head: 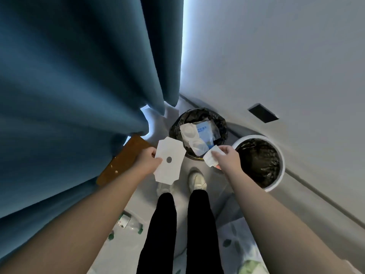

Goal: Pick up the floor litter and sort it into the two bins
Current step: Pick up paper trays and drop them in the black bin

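The left hand (147,158) pinches a flat white card (169,161) by its near edge, thumb on top and the other fingers curled under it. The card juts out past the fingertips toward the black-bagged bin (223,119), whose rim lies just beyond and partly under the card's far corner. The right hand (229,157) pinches a crumpled white scrap (212,158) between thumb and curled fingers. The scrap hangs on the thumb side of that hand, over the gap between the two bins, and the white bin (282,161) sits just past the knuckles on the outer side.

Sorting looks well under way but not finished. The black-bagged bin already holds clear plastic packaging (194,139) and a blue-and-white packet (205,131), while the white bin shows only its dark liner, so I cannot tell whether anything lies in it. Both held pieces have yet to be dropped. More remains behind the hands, down by the legs: a small packet with green bits (126,222) on the left-hand side, and a pale bag with green marks (248,267) on the right-hand side, all still on the floor
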Tool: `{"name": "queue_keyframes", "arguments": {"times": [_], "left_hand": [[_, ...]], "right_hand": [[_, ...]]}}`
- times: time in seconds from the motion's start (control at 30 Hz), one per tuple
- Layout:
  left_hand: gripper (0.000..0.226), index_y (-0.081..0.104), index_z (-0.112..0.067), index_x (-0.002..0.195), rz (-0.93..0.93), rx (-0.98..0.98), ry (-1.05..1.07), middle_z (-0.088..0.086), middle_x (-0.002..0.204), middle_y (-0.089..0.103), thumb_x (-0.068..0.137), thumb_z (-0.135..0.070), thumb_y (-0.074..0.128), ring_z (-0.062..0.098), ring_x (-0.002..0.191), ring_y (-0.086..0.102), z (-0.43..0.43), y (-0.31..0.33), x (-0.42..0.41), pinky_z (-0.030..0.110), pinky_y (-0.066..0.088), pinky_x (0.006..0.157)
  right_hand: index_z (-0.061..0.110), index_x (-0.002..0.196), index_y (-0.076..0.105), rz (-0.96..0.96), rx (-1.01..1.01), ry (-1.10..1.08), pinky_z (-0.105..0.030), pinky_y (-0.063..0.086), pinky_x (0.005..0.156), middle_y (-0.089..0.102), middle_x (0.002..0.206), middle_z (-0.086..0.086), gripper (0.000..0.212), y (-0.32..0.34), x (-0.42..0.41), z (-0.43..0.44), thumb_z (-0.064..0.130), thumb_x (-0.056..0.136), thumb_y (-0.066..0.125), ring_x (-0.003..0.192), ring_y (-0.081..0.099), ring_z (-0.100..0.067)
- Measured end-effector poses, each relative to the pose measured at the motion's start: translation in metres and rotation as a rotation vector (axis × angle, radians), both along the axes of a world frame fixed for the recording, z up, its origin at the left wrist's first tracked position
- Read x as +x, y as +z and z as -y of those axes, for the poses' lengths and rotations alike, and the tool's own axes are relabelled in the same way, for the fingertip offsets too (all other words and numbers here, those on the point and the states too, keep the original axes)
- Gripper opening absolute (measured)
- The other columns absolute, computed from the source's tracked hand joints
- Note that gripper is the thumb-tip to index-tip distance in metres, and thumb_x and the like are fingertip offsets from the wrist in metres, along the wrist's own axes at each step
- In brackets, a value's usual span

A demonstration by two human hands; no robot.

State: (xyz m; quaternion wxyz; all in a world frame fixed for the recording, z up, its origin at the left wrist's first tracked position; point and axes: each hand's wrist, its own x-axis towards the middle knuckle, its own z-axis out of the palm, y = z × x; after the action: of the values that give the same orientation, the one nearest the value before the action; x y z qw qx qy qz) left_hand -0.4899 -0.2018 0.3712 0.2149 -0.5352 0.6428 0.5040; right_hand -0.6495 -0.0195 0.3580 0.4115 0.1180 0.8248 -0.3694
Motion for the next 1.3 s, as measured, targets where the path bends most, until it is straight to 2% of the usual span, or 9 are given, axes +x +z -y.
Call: {"name": "queue_keyframes", "arguments": {"times": [0.23, 0.33, 0.47, 0.57, 0.67, 0.83, 1.0, 1.17, 1.3], "left_hand": [[0.024, 0.052, -0.019, 0.072, 0.007, 0.085, 0.090, 0.011, 0.088, 0.062, 0.085, 0.000, 0.059, 0.027, 0.086, 0.059, -0.018, -0.157, -0.073, 0.036, 0.048, 0.079], [0.019, 0.054, -0.019, 0.076, 0.018, 0.094, 0.088, 0.010, 0.093, 0.064, 0.086, -0.004, 0.060, 0.027, 0.089, 0.061, -0.027, -0.207, -0.097, 0.039, 0.050, 0.084], [0.013, 0.058, -0.015, 0.098, 0.000, 0.121, 0.120, 0.007, 0.100, 0.063, 0.087, -0.007, 0.060, 0.025, 0.097, 0.061, -0.028, -0.257, -0.126, 0.039, 0.051, 0.091], [0.044, 0.051, -0.017, 0.127, 0.036, 0.087, 0.100, 0.002, 0.116, 0.059, 0.086, -0.020, 0.064, 0.024, 0.109, 0.057, -0.023, -0.268, -0.137, 0.042, 0.048, 0.097], [0.061, 0.038, -0.015, 0.139, 0.024, -0.071, -0.059, 0.008, 0.133, 0.051, 0.085, -0.026, 0.065, 0.028, 0.119, 0.051, -0.019, -0.248, -0.131, 0.043, 0.044, 0.099], [0.057, 0.038, -0.016, 0.137, 0.115, -0.334, -0.444, 0.009, 0.137, 0.045, 0.087, -0.033, 0.061, 0.030, 0.125, 0.042, -0.014, -0.174, -0.103, 0.044, 0.042, 0.097], [0.065, 0.027, -0.017, 0.144, 0.189, -0.411, -0.627, 0.006, 0.149, 0.031, 0.091, -0.041, 0.055, 0.026, 0.136, 0.029, -0.013, -0.098, -0.074, 0.044, 0.032, 0.105], [0.069, 0.022, -0.020, 0.147, 0.247, -0.482, -0.689, 0.006, 0.154, 0.023, 0.091, -0.046, 0.052, 0.024, 0.141, 0.021, -0.022, -0.024, -0.041, 0.045, 0.026, 0.111], [0.067, 0.024, -0.021, 0.146, 0.301, -0.517, -0.589, 0.005, 0.153, 0.025, 0.090, -0.046, 0.053, 0.025, 0.140, 0.024, -0.040, 0.044, -0.002, 0.048, 0.025, 0.110]], "right_hand": [[0.021, 0.103, 0.058, 0.041, 0.066, -0.053, -0.043, 0.056, 0.086, 0.062, 0.108, 0.000, 0.017, -0.153, -0.051, -0.002, 0.021, 0.087, 0.063, 0.091, 0.061, -0.017], [0.022, 0.102, 0.058, 0.024, 0.067, -0.051, -0.043, 0.057, 0.084, 0.062, 0.107, -0.001, 0.015, -0.200, -0.072, 0.002, 0.022, 0.087, 0.063, 0.093, 0.062, -0.019], [0.018, 0.118, 0.056, 0.004, 0.073, -0.026, -0.036, 0.056, 0.086, 0.059, 0.120, -0.003, 0.029, -0.245, -0.094, 0.014, 0.020, 0.090, 0.062, 0.103, 0.059, -0.021], [0.018, 0.142, 0.038, -0.035, 0.138, 0.169, -0.034, 0.041, 0.099, 0.048, 0.140, -0.006, 0.055, -0.257, -0.099, 0.019, 0.027, 0.093, 0.059, 0.125, 0.048, -0.025], [0.019, 0.151, 0.022, -0.126, 0.206, 0.453, -0.038, 0.034, 0.106, 0.031, 0.152, -0.009, 0.065, -0.242, -0.090, 0.016, 0.030, 0.095, 0.054, 0.136, 0.035, -0.028], [0.021, 0.151, 0.019, -0.315, 0.304, 0.885, -0.044, 0.026, 0.115, 0.020, 0.158, -0.007, 0.062, -0.179, -0.070, 0.006, 0.036, 0.098, 0.047, 0.146, 0.017, -0.027], [0.025, 0.152, 0.014, -0.377, 0.406, 1.099, -0.047, 0.019, 0.117, 0.014, 0.160, -0.005, 0.060, -0.106, -0.057, 0.003, 0.041, 0.100, 0.040, 0.147, 0.011, -0.027], [0.027, 0.151, 0.014, -0.421, 0.395, 1.211, -0.048, 0.018, 0.117, 0.014, 0.160, -0.005, 0.061, -0.038, -0.043, 0.009, 0.042, 0.099, 0.041, 0.147, 0.011, -0.027], [0.027, 0.151, 0.015, -0.419, 0.337, 1.283, -0.049, 0.017, 0.116, 0.014, 0.160, -0.005, 0.061, 0.028, -0.022, 0.016, 0.041, 0.098, 0.042, 0.147, 0.010, -0.026]]}}
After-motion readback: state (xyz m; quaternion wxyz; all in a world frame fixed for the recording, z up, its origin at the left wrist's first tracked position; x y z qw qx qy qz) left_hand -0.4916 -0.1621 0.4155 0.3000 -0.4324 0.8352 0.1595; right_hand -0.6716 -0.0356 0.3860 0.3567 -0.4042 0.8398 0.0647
